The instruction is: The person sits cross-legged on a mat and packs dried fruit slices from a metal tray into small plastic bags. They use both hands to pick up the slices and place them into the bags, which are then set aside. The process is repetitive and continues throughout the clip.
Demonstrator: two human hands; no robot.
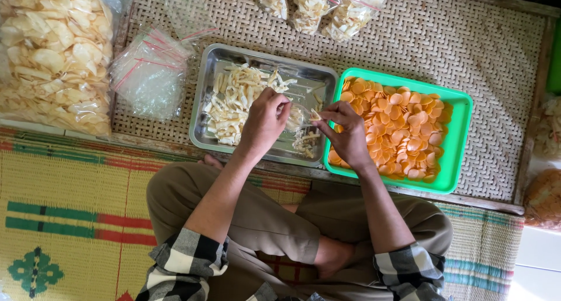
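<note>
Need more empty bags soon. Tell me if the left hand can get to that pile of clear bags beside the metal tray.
Probably yes: the pile of clear bags lies uncovered just left of the metal tray, though the left hand currently holds a small bag.

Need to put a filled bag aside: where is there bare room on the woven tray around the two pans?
Bare weave lies behind the green tray, between it and the sealed bags at the far edge, running to the right rim of the woven tray. The left side is crowded: the empty bag stack sits beside the metal pan, the big cracker bag beyond it.
</note>
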